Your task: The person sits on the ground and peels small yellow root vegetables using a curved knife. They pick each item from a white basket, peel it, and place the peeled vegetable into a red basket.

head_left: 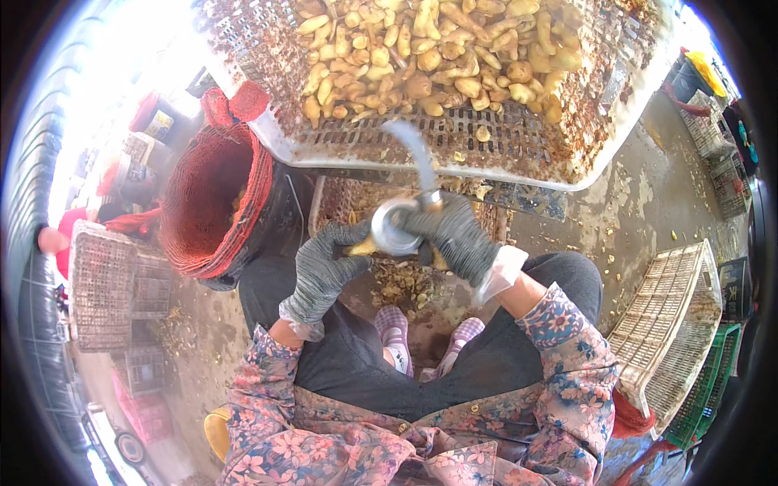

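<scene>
Ginger [438,57] mostly fills our white crate [519,154]; our left hand [324,271] grips one piece [362,245], right hand [454,235] clutches a curved knife [409,146]; red mesh sack [203,194] looks nearly empty.

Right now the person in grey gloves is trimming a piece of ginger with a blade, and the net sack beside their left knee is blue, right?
Not quite: the net sack is red, not blue, as the head view shows. The rest holds: the left hand grips a ginger piece and the right hand holds the blade.

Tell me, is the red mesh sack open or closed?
Open: the red mesh sack has its mouth rolled back over a dark bucket.
</scene>
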A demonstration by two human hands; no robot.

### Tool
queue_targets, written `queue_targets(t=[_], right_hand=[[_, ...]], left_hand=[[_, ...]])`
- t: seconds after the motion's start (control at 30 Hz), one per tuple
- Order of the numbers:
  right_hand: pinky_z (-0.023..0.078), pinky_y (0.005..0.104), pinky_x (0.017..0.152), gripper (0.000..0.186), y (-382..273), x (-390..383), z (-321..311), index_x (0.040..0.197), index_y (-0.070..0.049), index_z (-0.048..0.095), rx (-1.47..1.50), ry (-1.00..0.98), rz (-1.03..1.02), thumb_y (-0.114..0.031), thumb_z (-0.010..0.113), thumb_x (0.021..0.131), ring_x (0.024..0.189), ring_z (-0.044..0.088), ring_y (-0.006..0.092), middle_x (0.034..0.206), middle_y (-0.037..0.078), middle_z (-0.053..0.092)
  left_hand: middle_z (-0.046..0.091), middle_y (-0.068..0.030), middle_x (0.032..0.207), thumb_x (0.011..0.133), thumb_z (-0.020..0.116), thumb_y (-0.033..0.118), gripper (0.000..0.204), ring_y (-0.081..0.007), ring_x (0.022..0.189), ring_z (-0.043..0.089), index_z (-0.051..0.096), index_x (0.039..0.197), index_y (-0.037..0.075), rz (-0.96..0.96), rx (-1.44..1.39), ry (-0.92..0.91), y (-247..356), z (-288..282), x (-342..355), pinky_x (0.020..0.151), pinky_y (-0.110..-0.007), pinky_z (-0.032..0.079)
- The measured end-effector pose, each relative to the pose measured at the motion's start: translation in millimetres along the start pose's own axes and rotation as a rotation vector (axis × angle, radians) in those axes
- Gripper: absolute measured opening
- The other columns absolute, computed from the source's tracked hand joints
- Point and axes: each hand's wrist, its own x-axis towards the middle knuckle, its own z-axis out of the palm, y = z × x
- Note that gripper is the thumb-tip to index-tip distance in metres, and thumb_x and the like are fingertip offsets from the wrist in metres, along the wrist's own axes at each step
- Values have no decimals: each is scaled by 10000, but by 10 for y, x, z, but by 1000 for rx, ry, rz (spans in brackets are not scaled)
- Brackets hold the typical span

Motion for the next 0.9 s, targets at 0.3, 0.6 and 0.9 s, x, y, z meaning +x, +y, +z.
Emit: queue_targets(t=[0.3,0.6,0.9], right_hand=[[432,240,388,284,-142,-82,107,899,31,624,-39,81,103,-190,752,774,457,541,104,628,59,605],[407,264,354,298,29,93,73,831,31,599,-181,58,51,-229,734,777,396,514,123,584,53,569],[424,236,353,223,34,66,-20,835,-6,614,152,-77,-21,-197,723,804,423,532,117,612,60,584]], left_hand=[[665,-90,990,738,749,42,464,-172,917,644,580,1170,48,251,219,56,-172,38,48,800,-289,507],[661,-139,1030,739,722,68,570,-257,898,667,525,1274,72,437,591,85,-97,54,52,763,-325,524],[654,-89,994,740,760,133,656,-173,893,640,468,1321,46,202,486,1,-74,77,106,766,-325,511]])
